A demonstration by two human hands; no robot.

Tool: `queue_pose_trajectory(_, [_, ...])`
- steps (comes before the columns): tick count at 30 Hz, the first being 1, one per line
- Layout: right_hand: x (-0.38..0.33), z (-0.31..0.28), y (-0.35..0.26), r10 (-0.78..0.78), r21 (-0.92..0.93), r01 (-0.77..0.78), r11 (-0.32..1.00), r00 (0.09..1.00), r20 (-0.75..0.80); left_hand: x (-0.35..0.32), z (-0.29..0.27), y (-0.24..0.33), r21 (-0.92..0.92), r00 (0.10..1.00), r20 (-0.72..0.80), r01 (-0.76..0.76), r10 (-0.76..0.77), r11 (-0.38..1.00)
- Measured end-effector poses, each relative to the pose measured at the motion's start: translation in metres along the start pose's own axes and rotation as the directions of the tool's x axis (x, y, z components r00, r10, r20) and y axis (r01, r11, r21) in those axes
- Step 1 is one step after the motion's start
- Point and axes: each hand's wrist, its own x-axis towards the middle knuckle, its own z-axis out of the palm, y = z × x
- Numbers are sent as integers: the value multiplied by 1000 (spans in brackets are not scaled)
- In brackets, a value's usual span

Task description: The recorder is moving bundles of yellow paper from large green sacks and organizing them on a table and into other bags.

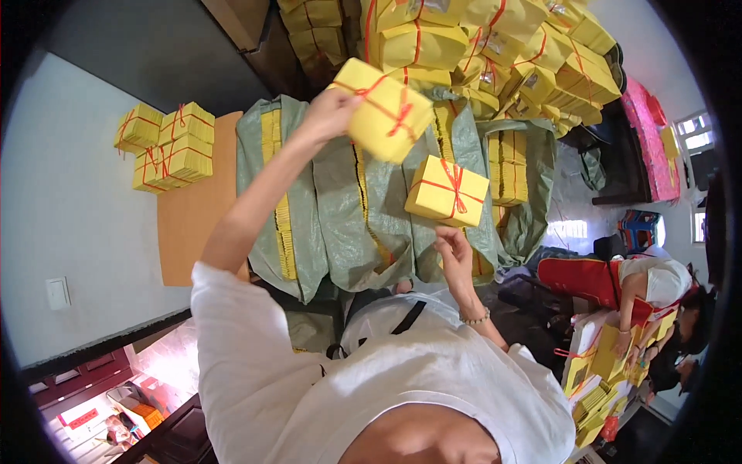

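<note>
My left hand [328, 114] is raised and grips a yellow paper bundle tied crosswise with red string [384, 110] by its left corner, held tilted. My right hand [456, 251] holds a second yellow bundle with a red string bow [447, 191] from underneath, lower and to the right of the first. Both bundles hang in front of green woven sacks [348, 209] packed with stacks of yellow paper.
A big heap of tied yellow bundles [495, 46] fills the top. Several more bundles [164, 147] sit on a wooden board [193, 216] at the left by a white wall. At the right, another person [649, 286] in red and white handles yellow stacks [599, 363].
</note>
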Motion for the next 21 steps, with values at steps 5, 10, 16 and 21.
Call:
queue_pose_trajectory(5, [-8, -18, 4, 90, 13, -89, 996, 995, -37, 80, 104, 6, 132, 982, -162, -80, 101, 988])
queue_pose_trajectory(10, [3, -14, 2, 4, 50, -5, 999, 1000, 7, 112, 197, -9, 203, 942, -208, 306, -265, 930])
queue_pose_trajectory(16, [21, -1, -7, -6, -8, 6, 1000, 1000, 28, 87, 191, -42, 112, 982, -108, 169, -157, 979])
queue_pose_trajectory(21, [31, 31, -13, 8, -28, -5, 1000, 997, 82, 42, 51, -107, -37, 952, -304, 29, -39, 999])
